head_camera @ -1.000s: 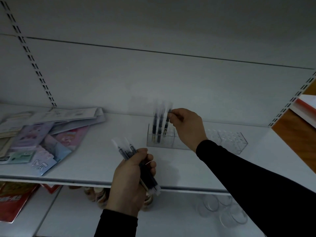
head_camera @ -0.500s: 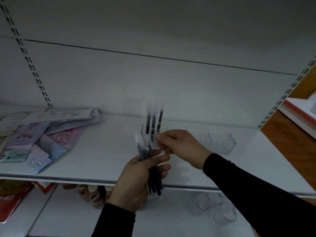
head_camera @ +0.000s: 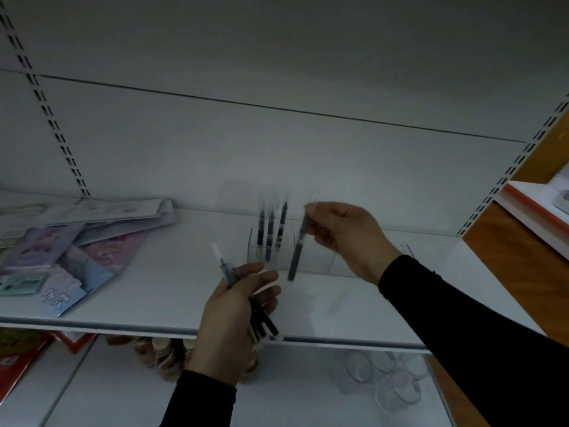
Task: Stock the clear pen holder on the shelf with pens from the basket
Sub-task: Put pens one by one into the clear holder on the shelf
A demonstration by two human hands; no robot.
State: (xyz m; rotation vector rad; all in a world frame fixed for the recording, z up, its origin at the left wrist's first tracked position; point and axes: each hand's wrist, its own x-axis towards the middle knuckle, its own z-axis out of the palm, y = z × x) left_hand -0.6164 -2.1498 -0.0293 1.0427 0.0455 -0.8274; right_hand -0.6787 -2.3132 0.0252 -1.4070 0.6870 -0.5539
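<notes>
A clear pen holder (head_camera: 311, 260) stands on the white shelf (head_camera: 172, 291), with three dark pens (head_camera: 270, 232) upright at its left end. My right hand (head_camera: 345, 235) pinches one dark pen (head_camera: 297, 251) by its top, hanging nearly upright just in front of the holder, right of the standing pens. Below and to the left, my left hand (head_camera: 237, 312) grips a bundle of pens (head_camera: 258, 315) over the shelf's front edge. The basket is out of view.
Stationery packets (head_camera: 61, 251) lie spread on the shelf's left side. On the lower shelf are clear round containers (head_camera: 381, 377) and a heap of small items (head_camera: 160, 355). A red-edged white shelf (head_camera: 535, 211) and a wooden floor show at right.
My right hand left the holder, drew one pen from the bundle in my left hand, and has carried it up and right toward the holder. The left hand stayed roughly in place.
</notes>
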